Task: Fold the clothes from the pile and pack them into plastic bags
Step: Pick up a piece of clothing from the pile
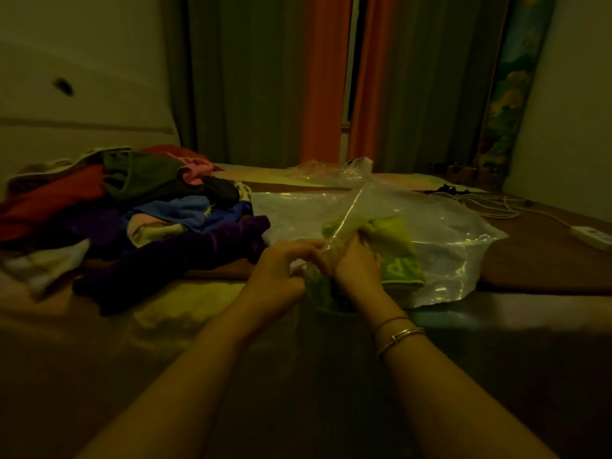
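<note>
Two hands, left hand [281, 265] and right hand [356, 263] (grips clamped) pinching clear plastic bag [440, 233], green folded cloth [394, 246] inside

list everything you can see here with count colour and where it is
pile of clothes: one heap, red, purple, blue, dark green, pink, pale; left on the surface
green garment: one, yellow-green, folded, centre, inside the plastic bag
plastic bag: one, clear, centre right, around the green garment
more plastic: a clear crumpled lot, count unclear, behind the bag
power strip: one, white, far right
cord: white, right, behind the power strip
curtains: grey-green and orange, back wall
bracelets: two or three, thin, right wrist
hands: left hand and right hand, both gripping the bag's near edge
</note>
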Demonstrator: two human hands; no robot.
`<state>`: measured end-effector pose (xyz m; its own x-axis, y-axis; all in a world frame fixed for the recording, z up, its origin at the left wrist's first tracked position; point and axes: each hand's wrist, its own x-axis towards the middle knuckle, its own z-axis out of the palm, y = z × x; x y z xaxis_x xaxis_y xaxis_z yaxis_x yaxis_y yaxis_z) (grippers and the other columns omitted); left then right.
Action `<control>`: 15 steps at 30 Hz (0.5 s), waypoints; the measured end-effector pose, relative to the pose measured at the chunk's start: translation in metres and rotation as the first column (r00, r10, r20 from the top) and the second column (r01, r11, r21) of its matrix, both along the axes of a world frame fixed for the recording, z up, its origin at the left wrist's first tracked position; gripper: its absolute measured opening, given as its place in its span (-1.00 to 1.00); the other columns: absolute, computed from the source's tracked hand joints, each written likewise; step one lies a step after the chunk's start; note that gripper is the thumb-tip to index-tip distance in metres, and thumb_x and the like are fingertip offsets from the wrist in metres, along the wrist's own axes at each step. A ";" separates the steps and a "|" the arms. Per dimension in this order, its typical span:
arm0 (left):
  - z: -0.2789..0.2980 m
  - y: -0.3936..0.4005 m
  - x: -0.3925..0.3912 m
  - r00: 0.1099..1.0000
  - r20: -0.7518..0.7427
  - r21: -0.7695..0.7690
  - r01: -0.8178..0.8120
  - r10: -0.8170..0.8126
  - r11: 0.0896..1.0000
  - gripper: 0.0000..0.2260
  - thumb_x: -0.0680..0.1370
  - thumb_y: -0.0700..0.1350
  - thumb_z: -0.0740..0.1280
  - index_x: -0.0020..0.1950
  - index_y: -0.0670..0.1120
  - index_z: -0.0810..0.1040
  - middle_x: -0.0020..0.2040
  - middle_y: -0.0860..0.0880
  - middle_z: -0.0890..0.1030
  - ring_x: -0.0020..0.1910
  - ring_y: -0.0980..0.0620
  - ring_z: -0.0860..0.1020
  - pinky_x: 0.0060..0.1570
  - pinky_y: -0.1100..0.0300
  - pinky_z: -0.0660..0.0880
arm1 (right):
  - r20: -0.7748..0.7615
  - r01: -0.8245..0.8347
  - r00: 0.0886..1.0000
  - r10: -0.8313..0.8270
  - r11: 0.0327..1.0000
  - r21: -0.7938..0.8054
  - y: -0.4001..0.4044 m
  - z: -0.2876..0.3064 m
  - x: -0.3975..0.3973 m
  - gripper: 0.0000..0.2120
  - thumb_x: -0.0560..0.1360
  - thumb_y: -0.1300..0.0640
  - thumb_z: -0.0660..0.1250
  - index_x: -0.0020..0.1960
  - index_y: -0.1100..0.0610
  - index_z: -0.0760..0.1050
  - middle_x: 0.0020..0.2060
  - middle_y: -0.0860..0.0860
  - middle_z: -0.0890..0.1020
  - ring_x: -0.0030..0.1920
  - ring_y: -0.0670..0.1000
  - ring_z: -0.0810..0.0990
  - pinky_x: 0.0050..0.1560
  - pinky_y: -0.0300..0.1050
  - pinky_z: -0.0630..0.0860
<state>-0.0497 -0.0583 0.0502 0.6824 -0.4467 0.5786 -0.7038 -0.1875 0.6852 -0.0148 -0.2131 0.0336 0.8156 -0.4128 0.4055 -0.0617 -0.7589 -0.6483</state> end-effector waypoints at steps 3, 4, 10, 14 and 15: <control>0.004 0.006 -0.006 0.998 -0.061 -0.001 0.025 -0.025 1.000 -0.74 0.40 -0.50 0.22 -0.24 -0.18 0.56 0.19 0.12 0.56 -0.07 0.33 0.53 -0.30 0.55 0.42 | 0.234 0.027 0.967 -0.103 0.951 0.307 0.005 -0.004 -0.003 -0.64 0.54 0.02 0.17 0.27 0.18 0.35 0.18 0.15 0.51 0.23 0.23 0.47 0.30 0.32 0.32; 0.006 0.009 -0.005 0.994 -0.100 -0.032 0.039 -0.042 0.999 -0.80 0.42 -0.46 0.25 -0.23 -0.19 0.53 0.16 0.11 0.58 -0.06 0.32 0.55 -0.29 0.52 0.44 | 0.268 -0.011 0.960 -0.083 0.944 0.329 0.009 -0.005 -0.006 -0.63 0.51 -0.02 0.18 0.21 0.20 0.37 0.10 0.13 0.54 0.18 0.24 0.50 0.27 0.35 0.34; 0.004 0.020 0.033 0.848 -0.492 -0.352 -0.403 0.200 0.844 -0.82 0.55 -0.12 0.33 0.11 -0.08 0.41 0.17 -0.04 0.49 0.14 0.00 0.50 0.05 0.20 0.52 | 0.120 -0.201 0.977 0.178 0.955 0.217 0.041 -0.006 -0.021 -0.46 0.42 -0.36 0.02 0.15 0.02 0.39 0.13 0.09 0.52 0.18 0.20 0.47 0.22 0.28 0.40; -0.015 0.027 0.059 0.594 -0.793 -0.278 -0.549 0.134 0.788 -0.44 0.51 0.01 0.40 0.39 -0.18 0.26 0.17 -0.13 0.45 0.06 -0.11 0.52 0.06 -0.02 0.54 | -0.063 -0.188 0.978 0.197 0.975 0.122 0.037 -0.013 -0.017 -0.68 0.56 -0.17 0.14 0.09 0.05 0.42 0.07 0.10 0.55 0.16 0.17 0.49 0.31 0.24 0.31; -0.016 0.028 0.060 0.588 -0.803 -0.283 -0.521 0.098 0.805 -0.42 0.52 -0.05 0.40 0.43 -0.21 0.25 0.14 -0.14 0.46 0.02 -0.11 0.53 -0.01 0.01 0.55 | -0.062 -0.210 0.975 0.215 0.975 0.075 0.038 -0.012 -0.017 -0.71 0.56 -0.15 0.16 0.10 0.05 0.41 0.02 0.07 0.55 0.13 0.16 0.50 0.31 0.24 0.31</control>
<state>0.0100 -0.0306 0.0346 0.9919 0.0460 -0.1182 0.1081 0.1806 0.9776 -0.0322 -0.1754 0.0217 0.9126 -0.2515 0.3223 0.0499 -0.7141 -0.6983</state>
